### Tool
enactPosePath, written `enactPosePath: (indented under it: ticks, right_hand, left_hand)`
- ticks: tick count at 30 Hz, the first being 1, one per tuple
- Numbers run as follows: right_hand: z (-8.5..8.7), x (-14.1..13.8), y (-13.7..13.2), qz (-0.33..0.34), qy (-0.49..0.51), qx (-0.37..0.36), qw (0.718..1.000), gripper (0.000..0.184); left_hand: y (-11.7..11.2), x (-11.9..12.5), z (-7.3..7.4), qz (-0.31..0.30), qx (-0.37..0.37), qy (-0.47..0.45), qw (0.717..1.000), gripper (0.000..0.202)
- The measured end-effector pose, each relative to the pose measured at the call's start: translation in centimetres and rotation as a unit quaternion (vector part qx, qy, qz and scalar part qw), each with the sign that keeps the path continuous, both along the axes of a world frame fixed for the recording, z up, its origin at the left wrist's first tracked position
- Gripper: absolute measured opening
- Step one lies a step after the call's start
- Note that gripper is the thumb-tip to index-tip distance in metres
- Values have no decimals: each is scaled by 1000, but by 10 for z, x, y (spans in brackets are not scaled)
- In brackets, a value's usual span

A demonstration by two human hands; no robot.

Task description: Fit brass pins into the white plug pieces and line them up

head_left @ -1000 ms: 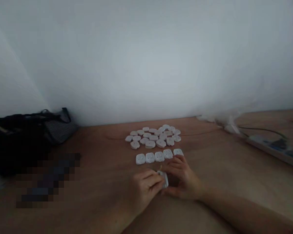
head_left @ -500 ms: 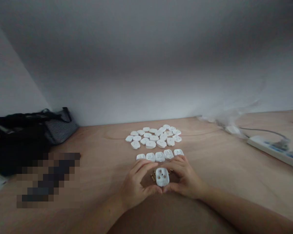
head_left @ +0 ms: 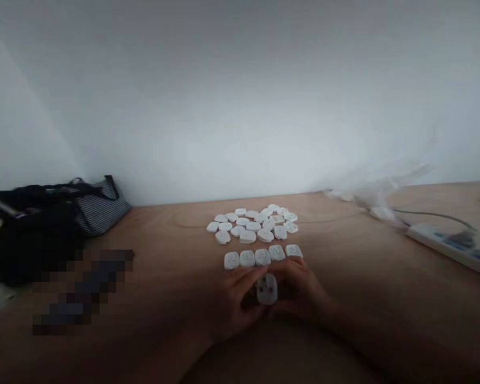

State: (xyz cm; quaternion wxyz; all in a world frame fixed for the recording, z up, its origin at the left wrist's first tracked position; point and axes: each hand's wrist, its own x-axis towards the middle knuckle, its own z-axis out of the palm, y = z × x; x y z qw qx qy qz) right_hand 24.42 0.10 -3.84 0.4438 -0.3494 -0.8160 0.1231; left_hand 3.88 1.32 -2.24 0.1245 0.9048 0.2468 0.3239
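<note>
Between my two hands is a squarish white plastic plug housing (head_left: 267,289) with rounded corners, its inner face with several small dark spots turned toward me. My left hand (head_left: 239,300) curls at its left side, thumb at the lower edge and fingers near the top. From the right, my right hand (head_left: 302,290) closes on the same piece, its thumb also low. Small brass-coloured parts (head_left: 254,290) show dimly behind it, partly covered by the fingers. Just beyond my fingertips lies a row of similar white housings (head_left: 247,259); the right hand overlaps the row's near right end.
Farther back, a cluster of white plastic pieces (head_left: 253,226) lies on the wooden table (head_left: 164,266). At right are a power strip (head_left: 444,239) with a cable and a clear plastic bag (head_left: 378,194). A black bag (head_left: 32,229) and a blurred-out dark object (head_left: 88,290) are at left.
The light on my hands and the near table has darkened, while the wall looks brighter. Both hands keep nearly the same place around the plug housing; the left fingers have shifted slightly right.
</note>
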Motion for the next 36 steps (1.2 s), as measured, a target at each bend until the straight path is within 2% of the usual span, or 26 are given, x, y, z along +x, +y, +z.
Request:
enactPosePath:
  ticks: [4,8,12,17,27,30,33,36]
  right_hand:
    - [-1,1,-2,-27,15,-8,999,78]
    - [1,2,-3,-32,-4,-10,999,72]
    - [4,2,-4,-28,-11,-16,999,60]
    - [6,2,-4,-27,-7,-15,1000,49]
    - [5,3,-5,-25,-11,-23,999,42]
    - [5,3,-4,-28,-13,-19,999,42]
    - [5,2,-5,-26,-14,-15,999,42]
    - [6,2,-5,-26,-16,-12,999,41]
  left_hand:
    - [7,-6,11,68,-29,6,997,55]
    - [40,-37,15,133,-102,-60,984,43]
    - [71,-73,7,148,-256,-65,953,45]
    - [81,-88,-2,123,-296,-50,946,43]
    - [80,-90,2,122,-288,-12,950,44]
    - [79,-91,5,116,-278,-7,953,60]
    - [77,-89,13,123,-210,30,969,74]
    - [77,-77,25,136,-100,127,977,72]
